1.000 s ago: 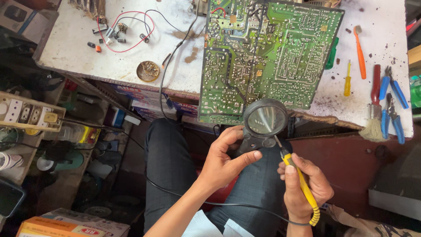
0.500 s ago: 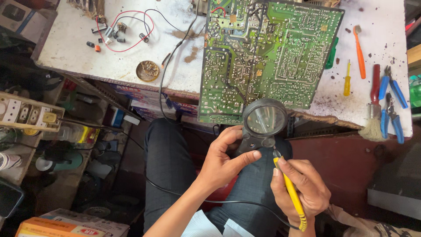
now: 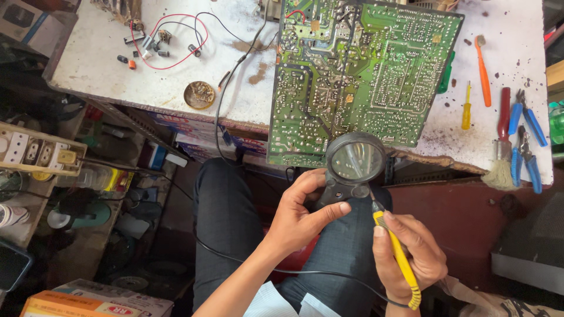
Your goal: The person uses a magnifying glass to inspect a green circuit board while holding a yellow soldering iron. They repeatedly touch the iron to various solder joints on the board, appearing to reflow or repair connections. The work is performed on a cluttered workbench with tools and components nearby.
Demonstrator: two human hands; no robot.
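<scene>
Seen from above, a seated person in dark trousers works over their lap, in the lower middle of the frame. The right hand, lower right of centre, is wrapped around a yellow-handled soldering iron, fingers pressed together along the handle like a pen grip, its dark tip pointing up and left towards the lens. A black cord runs from the handle's end across the lap. The left hand, just left of centre, pinches the black handle of a round magnifying glass between thumb and forefinger, the other fingers curled behind. The lens hangs over the bottom edge of a large green circuit board, which lies solder side up and overhangs the near edge of a stained white workbench.

To do this step well, I judge the lens should be held steady and level above the joint being examined, and the iron's hot tip kept off the glass and the fingers.

Farther up, at upper left, lie loose small components with red and black wires and a small round tin. At upper right lie an orange screwdriver, a small yellow screwdriver, a red-handled brush and blue-handled pliers.

Compared with half a second ago, the right hand has shifted slightly right and its grip looks closer to the tip; the left hand and lens are unchanged.
</scene>
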